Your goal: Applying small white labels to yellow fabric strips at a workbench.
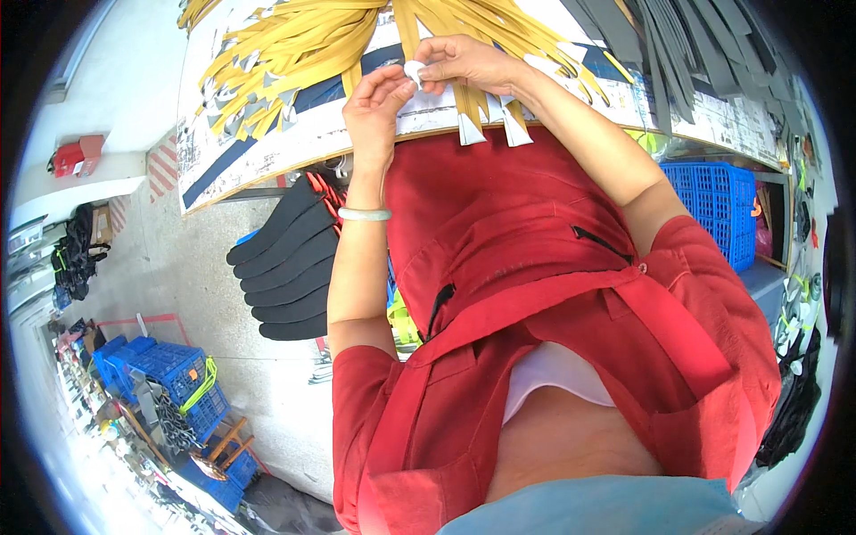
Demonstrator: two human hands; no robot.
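Strips (308, 36) on table (267, 169), grey floor (196, 259)

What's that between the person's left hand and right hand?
A small white piece sits between the left hand and right hand, seen in the head view; exactly what it is, I can't tell.
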